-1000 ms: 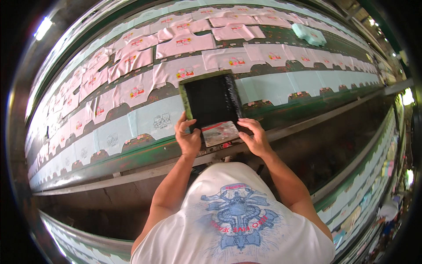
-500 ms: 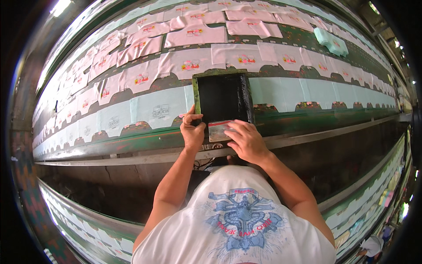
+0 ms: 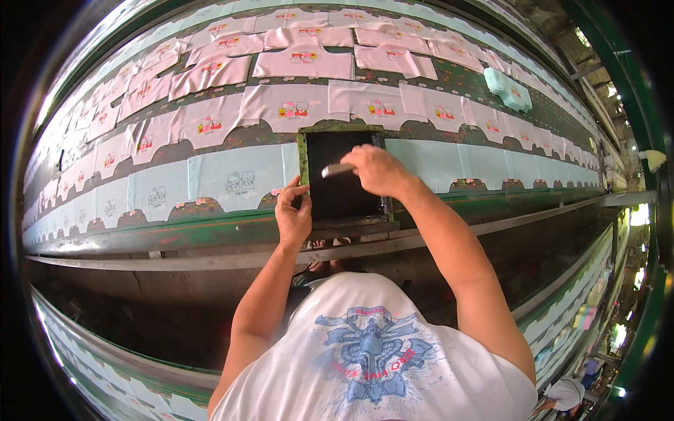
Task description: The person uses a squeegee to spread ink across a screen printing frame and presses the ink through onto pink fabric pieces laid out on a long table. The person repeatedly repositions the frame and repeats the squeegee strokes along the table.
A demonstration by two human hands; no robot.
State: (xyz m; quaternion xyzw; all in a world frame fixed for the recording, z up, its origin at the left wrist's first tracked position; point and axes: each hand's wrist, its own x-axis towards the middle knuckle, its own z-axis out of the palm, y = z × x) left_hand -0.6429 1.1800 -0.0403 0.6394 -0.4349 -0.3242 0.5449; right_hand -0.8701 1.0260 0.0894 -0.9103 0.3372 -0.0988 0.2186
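Observation:
A screen printing frame [image 3: 303,156] with green-smeared edges and a dark, ink-covered middle lies across the near row of pale blue cloth pieces [image 3: 242,172]. The fingers of my left hand [image 3: 293,212] are closed on its left edge, close to the near corner. Over the dark mesh, my right hand [image 3: 378,172] grips a squeegee [image 3: 338,170], whose pale end sticks out to the left. Most of the squeegee is hidden by my fingers and foreshortened. Pieces left of the frame carry a dark outline print; those to the right look plain.
Pink printed shirt pieces [image 3: 302,64] lie in rows farther across the long green table [image 3: 232,228]. A folded pale blue stack [image 3: 508,91] rests on them at the right. A metal rail [image 3: 189,262] runs along the near edge. Another person [image 3: 565,393] is at the lower right.
My right hand has lifted the squeegee from the frame's near end and carried it farther over the mesh, turning it. My left hand stays at the frame's left edge.

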